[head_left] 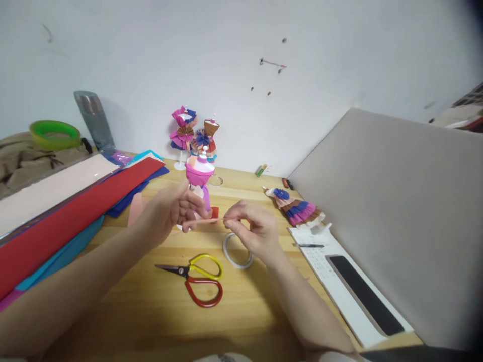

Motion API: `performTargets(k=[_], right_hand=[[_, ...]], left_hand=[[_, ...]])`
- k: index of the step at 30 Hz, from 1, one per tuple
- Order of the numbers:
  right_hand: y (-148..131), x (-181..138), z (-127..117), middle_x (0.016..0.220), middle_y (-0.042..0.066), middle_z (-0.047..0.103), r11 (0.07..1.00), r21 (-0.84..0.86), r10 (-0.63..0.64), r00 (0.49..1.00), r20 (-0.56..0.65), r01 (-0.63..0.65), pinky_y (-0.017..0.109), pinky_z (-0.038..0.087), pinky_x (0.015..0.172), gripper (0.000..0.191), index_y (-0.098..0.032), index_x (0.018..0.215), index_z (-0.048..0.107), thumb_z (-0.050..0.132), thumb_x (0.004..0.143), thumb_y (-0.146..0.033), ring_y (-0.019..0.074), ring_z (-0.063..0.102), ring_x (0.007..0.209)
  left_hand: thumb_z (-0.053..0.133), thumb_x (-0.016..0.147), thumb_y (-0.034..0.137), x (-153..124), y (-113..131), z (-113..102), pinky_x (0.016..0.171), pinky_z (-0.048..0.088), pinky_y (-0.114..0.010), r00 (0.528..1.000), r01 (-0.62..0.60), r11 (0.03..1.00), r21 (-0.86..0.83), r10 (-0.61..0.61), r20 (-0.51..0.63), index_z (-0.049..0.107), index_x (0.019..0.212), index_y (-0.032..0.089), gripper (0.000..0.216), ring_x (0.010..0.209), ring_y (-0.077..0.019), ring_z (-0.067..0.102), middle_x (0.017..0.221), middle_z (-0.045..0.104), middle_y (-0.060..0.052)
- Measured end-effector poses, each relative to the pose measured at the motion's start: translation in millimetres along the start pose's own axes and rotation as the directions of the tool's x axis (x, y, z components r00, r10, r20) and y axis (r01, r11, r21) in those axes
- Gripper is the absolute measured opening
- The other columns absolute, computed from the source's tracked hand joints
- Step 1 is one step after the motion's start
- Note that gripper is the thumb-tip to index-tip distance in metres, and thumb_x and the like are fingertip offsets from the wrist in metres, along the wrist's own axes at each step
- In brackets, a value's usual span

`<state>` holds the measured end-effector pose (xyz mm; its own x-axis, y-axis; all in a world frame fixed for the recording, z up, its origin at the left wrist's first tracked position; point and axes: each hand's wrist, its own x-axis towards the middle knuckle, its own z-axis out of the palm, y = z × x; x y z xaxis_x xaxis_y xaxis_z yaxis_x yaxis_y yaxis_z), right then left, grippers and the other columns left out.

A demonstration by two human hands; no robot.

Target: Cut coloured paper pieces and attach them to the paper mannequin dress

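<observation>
A narrow peach strip (207, 220), seemingly crepe paper, stretches between my two hands above the table. My right hand (254, 229) pinches its thin end between thumb and fingertips. My left hand (183, 208) is at the strip's other end, its fingers half curled around it; the exact hold is partly hidden. Just behind stands a small dress form (199, 168) wrapped in magenta and purple, partly covered by my left hand. Below the hands lie scissors (188, 271) with one yellow and one red handle. A white tape roll (237, 251) lies under my right hand.
Red paper (86, 216) and other coloured sheets lie at left. Two dressed forms (183, 130) stand near the wall, and a dressed figure (292, 203) lies at right. A keyboard (317, 261) carries a phone (364, 294) beside a grey panel (396, 216). A bottle (94, 118) stands at back left.
</observation>
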<state>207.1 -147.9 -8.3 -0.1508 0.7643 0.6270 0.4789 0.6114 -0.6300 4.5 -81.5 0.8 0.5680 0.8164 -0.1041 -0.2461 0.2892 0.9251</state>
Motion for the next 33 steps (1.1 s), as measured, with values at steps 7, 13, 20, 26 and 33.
performTargets(k=[7,13,20,26,33], right_hand=[[12.2,2.4,-8.1,0.094,0.009,0.073,0.951,0.069,-0.309,0.937,0.160,0.302,0.033,0.055,0.071,0.008,-0.021,0.093,0.072,0.064,0.091,-0.020,0.0201,0.069,0.086],[12.0,0.5,-7.9,0.100,0.008,0.072,0.969,0.094,-0.241,0.960,0.139,0.230,0.035,0.055,0.079,0.010,-0.023,0.097,0.073,0.070,0.088,-0.022,0.0205,0.068,0.092],[17.9,3.0,-6.5,0.093,0.010,0.072,0.692,0.580,0.337,0.903,0.266,-0.430,0.027,0.052,0.057,0.060,-0.018,0.114,0.067,0.059,0.082,-0.068,0.0185,0.069,0.072],[9.5,4.7,6.9,0.056,-0.003,0.060,0.649,0.525,0.498,0.829,0.256,-0.552,0.019,0.040,0.045,0.036,-0.016,0.070,0.062,0.081,0.070,-0.046,0.0077,0.053,0.045],[8.2,6.0,5.7,0.053,-0.006,0.052,0.660,0.474,0.499,0.812,0.303,-0.583,0.019,0.033,0.042,0.040,-0.016,0.064,0.059,0.081,0.066,-0.049,0.0053,0.043,0.042]], left_hand=[[0.063,0.084,0.050,-3.8,-10.3,5.7,0.041,0.041,-0.019,0.841,0.325,0.930,0.170,-0.367,0.398,0.073,0.071,0.012,0.041,0.044,-0.0108,0.058,0.063,0.070,-0.009],[0.072,0.077,0.043,-6.9,-11.5,10.4,0.046,0.042,-0.018,0.857,0.279,0.949,0.145,-0.314,0.409,0.069,0.062,0.015,0.032,0.046,-0.0090,0.051,0.046,0.055,0.000],[0.066,0.078,0.042,-7.2,-13.2,20.1,0.051,0.040,-0.022,0.980,-0.097,0.890,0.445,0.008,0.197,0.061,0.051,0.016,0.038,0.045,-0.0096,0.048,0.043,0.053,0.000],[0.058,0.080,0.042,-5.4,-20.8,20.1,0.050,0.037,-0.024,0.976,-0.194,0.801,0.566,0.098,0.196,0.059,0.052,0.016,0.038,0.048,-0.0116,0.051,0.047,0.055,0.000],[0.065,0.073,0.034,2.0,-14.6,12.1,0.063,0.040,-0.025,0.978,-0.206,0.738,0.643,0.169,0.120,0.076,0.073,0.016,0.021,0.066,-0.0153,0.057,0.069,0.071,-0.003]])
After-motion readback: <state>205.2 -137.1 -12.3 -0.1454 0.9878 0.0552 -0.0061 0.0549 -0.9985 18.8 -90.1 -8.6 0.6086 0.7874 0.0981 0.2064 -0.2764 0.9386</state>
